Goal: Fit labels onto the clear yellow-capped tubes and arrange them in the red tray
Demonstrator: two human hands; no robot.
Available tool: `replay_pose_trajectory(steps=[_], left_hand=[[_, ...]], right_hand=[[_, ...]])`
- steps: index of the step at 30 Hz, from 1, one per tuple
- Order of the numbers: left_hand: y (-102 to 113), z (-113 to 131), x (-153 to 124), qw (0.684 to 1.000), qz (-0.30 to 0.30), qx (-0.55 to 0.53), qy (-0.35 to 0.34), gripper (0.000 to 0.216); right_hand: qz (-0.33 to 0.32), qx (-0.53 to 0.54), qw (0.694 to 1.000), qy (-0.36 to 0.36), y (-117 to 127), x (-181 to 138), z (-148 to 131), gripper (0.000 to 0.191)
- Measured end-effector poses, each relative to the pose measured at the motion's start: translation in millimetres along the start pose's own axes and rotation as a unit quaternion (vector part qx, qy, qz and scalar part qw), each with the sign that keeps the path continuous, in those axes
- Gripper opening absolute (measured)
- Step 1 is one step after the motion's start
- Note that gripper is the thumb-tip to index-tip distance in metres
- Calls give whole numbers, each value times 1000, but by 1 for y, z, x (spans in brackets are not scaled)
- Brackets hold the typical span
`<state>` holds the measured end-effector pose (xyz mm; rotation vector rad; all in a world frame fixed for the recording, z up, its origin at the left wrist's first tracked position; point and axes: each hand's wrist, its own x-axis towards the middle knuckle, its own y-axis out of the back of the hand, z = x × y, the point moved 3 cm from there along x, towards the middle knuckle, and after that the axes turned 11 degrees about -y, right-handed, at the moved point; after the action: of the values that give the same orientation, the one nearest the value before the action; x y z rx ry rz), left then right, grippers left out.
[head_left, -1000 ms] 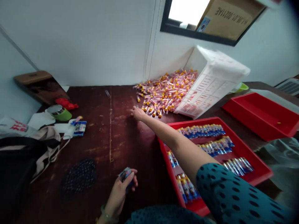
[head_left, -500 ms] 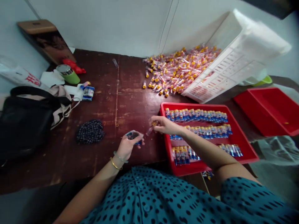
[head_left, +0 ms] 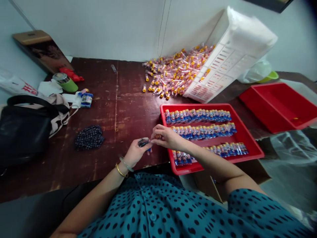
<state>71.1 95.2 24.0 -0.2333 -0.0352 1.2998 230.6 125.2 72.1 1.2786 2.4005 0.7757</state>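
My left hand (head_left: pixel 133 152) is closed on a small bundle of dark and blue wrappers (head_left: pixel 143 142), held just above the table. Against it comes my right hand (head_left: pixel 166 136), its fingers pinching a small clear tube with an orange-yellow cap (head_left: pixel 158 136). The tube's lower end is hidden by the fingers, so I cannot tell whether it is inside a wrapper. Beside my right forearm lies a red tray (head_left: pixel 195 105) with rows of yellow-capped tubes in blue wrappers (head_left: pixel 198 115). The forearm covers part of the lower rows.
A heap of yellow-capped clear tubes (head_left: pixel 170 74) spills from a tilted white basket (head_left: pixel 210 77) at the back. Another red tray (head_left: pixel 272 109) stands right. On the left are a dark cloth (head_left: pixel 89 138), a black bag (head_left: pixel 27 129) and a green cup (head_left: pixel 70 86).
My right hand has brought the tube left and down to my left hand, and the two now touch. The whole view has shifted slightly.
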Motion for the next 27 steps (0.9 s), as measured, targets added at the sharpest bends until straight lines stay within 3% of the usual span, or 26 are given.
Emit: replay_pose_trajectory(steps=[5, 10, 13, 15, 18, 21, 27], left_hand=[[-4, -3, -2, 998, 49, -30, 5, 25], [-5, -12, -4, 996, -19, -66, 60, 24], [-2, -18, -3, 998, -16, -31, 55, 24], [0, -21, -2, 999, 14, -15, 43, 26], [-1, -25, 0, 998, 42, -24, 46, 29], [-4, -27, 0, 997, 33, -44, 55, 30], [-14, -19, 2, 999, -14, -15, 32, 24]], right_hand=[[28, 10, 1000, -4, 4, -8, 5, 11], [35, 18, 999, -22, 12, -20, 11, 13], [36, 61, 996, -51, 18, -29, 14, 9], [53, 137, 984, -103, 25, -35, 20, 15], [116, 283, 936, -176, 37, -45, 33, 29], [150, 377, 894, -188, 45, -50, 40, 34], [130, 394, 893, -176, 43, -51, 35, 36]])
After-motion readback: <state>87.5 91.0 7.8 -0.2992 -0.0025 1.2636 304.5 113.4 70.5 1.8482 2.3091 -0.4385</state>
